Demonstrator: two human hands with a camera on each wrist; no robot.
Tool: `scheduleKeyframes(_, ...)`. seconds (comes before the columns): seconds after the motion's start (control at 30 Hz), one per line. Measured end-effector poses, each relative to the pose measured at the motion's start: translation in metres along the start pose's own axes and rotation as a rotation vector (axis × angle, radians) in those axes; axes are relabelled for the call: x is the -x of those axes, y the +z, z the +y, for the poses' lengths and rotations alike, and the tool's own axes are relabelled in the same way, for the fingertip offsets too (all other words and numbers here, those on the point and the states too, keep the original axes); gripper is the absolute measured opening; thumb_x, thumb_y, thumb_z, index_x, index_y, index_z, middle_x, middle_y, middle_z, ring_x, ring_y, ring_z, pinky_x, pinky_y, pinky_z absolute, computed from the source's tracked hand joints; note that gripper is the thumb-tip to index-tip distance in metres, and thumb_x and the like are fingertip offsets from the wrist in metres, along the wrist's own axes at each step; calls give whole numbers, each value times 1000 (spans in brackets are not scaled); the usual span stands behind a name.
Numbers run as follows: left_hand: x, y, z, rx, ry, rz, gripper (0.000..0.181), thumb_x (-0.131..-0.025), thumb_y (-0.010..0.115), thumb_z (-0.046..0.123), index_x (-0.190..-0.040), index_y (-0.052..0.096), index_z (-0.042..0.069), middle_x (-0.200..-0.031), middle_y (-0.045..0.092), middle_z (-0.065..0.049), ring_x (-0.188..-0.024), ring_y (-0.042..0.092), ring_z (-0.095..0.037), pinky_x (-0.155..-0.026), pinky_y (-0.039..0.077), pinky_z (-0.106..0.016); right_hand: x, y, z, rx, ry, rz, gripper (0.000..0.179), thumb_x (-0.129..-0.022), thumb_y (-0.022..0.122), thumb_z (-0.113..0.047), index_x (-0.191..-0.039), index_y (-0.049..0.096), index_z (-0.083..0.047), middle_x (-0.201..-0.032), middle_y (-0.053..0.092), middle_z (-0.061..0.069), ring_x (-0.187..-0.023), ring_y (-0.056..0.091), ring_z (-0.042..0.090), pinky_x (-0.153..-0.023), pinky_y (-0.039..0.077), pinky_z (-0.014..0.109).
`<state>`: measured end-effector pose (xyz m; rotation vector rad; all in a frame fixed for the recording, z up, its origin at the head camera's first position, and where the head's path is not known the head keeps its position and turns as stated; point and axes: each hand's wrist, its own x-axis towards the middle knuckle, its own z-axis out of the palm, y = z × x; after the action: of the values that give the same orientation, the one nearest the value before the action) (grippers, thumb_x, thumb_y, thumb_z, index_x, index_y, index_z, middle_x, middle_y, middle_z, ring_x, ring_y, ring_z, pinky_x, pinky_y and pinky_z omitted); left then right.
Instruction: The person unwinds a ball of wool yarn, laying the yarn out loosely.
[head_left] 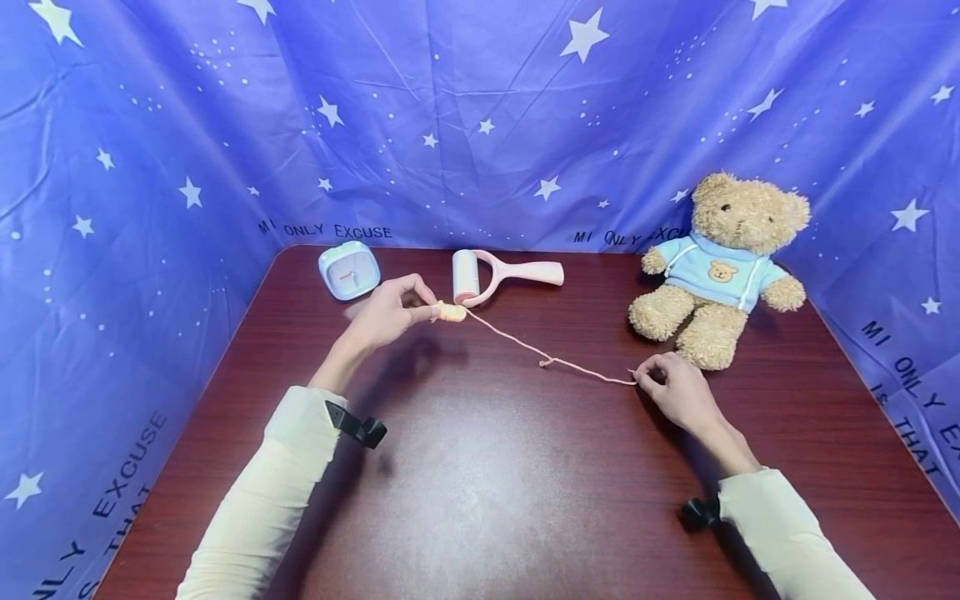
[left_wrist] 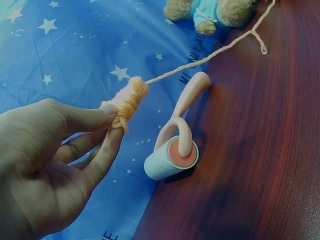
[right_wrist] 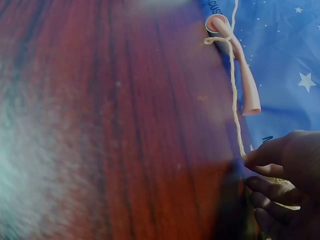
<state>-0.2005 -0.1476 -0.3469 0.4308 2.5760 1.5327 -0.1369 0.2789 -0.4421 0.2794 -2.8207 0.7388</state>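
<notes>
My left hand (head_left: pixel 390 312) pinches a small bundle of wound yellow-orange yarn (head_left: pixel 452 312) between thumb and fingertips. In the left wrist view, the wraps of the yarn bundle (left_wrist: pixel 131 105) lie tightly side by side. A strand of yarn (head_left: pixel 517 340) runs from the bundle across to my right hand (head_left: pixel 678 390), sagging slightly, with a small knotted loop partway along. The right thumb and forefinger pinch the strand's far end, and a short tail pokes out above them. In the right wrist view, the strand (right_wrist: pixel 235 100) runs up from the fingertips.
Behind the strand lies a pink-handled lint roller (head_left: pixel 525 272). A light blue clock (head_left: pixel 349 271) stands at the back left, near the left hand. A teddy bear (head_left: pixel 712 275) in a blue hoodie sits just behind the right hand. Starry blue cloth (head_left: pixel 480 167) surrounds the dark wooden table (head_left: pixel 480 500).
</notes>
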Motion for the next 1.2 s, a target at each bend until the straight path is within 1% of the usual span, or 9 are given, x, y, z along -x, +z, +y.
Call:
scheduleKeyframes(0.13, 9, -2, 18, -3, 12, -9, 12, -86, 66, -1, -92, 58, -7, -89, 66, -24, -77, 62, -22, -64, 44, -19, 2, 1, -3, 7, 11, -24, 6, -85, 68, -11, -79, 68, -10, -85, 63, 10, -79, 54, 23, -72, 39, 39)
scheduleKeyframes(0.23, 11, -2, 21, -4, 21, -16, 11, -86, 66, -1, -92, 58, -7, -90, 66, -24, -74, 61, -14, -66, 44, -19, 2, 1, -5, 6, 12, -31, 5, -85, 68, -11, -80, 68, -10, -86, 62, 10, -80, 53, 24, -72, 39, 39)
scheduleKeyframes(0.27, 11, -1, 21, -6, 25, -18, 11, -86, 66, -1, -92, 58, -6, -90, 66, -23, -74, 60, -13, -66, 45, -19, 2, 1, -6, 10, 8, -32, 5, -84, 68, -11, -80, 68, -10, -86, 62, 10, -80, 53, 24, -72, 39, 38)
scheduleKeyframes(0.47, -2, 4, -2, 17, 49, -30, 11, -86, 66, 0, -92, 59, -6, -92, 66, -21, -80, 62, -26, -67, 46, -20, -5, -3, -16, 0, -17, -20, 5, -86, 67, -14, -85, 66, -9, -86, 61, 10, -80, 53, 24, -71, 38, 38)
scheduleKeyframes(0.6, -6, 7, -8, 39, 72, -30, 11, -86, 68, 2, -91, 60, -3, -92, 66, -17, -81, 62, -24, -68, 47, -20, -18, -5, -34, -41, -64, 31, 7, -87, 67, -14, -91, 65, -8, -89, 63, 10, -80, 54, 24, -72, 39, 39)
scheduleKeyframes(0.73, -7, 8, -8, 70, 82, -33, 12, -85, 71, 4, -89, 60, 0, -92, 66, -15, -80, 62, -19, -69, 49, -21, -33, -1, -59, -112, -140, 62, 12, -86, 69, -14, -96, 65, -7, -92, 65, 9, -82, 57, 23, -73, 42, 38)
scheduleKeyframes(0.87, -6, 9, -7, 75, 92, -39, 11, -84, 70, 4, -87, 60, 1, -91, 66, -14, -79, 63, -17, -70, 51, -22, -47, 12, -86, -215, -196, 42, 17, -86, 70, -13, -100, 65, -5, -94, 65, 8, -83, 60, 22, -73, 48, 37)
scheduleKeyframes(1.03, -7, 10, -7, 67, 99, -42, 11, -84, 71, 4, -86, 60, 3, -89, 66, -10, -79, 63, -15, -71, 52, -23, -62, 30, -116, -357, -209, -19, 22, -86, 70, -13, -104, 64, -2, -95, 66, 11, -87, 63, 22, -75, 51, 38)
scheduleKeyframes(1.2, -7, 11, -8, 72, 105, -41, 10, -84, 70, 3, -86, 60, 3, -88, 66, -9, -78, 64, -13, -71, 52, -23, -71, 45, -137, -473, -198, -59, 22, -86, 71, -13, -104, 63, -3, -96, 67, 10, -85, 64, 19, -76, 53, 40)
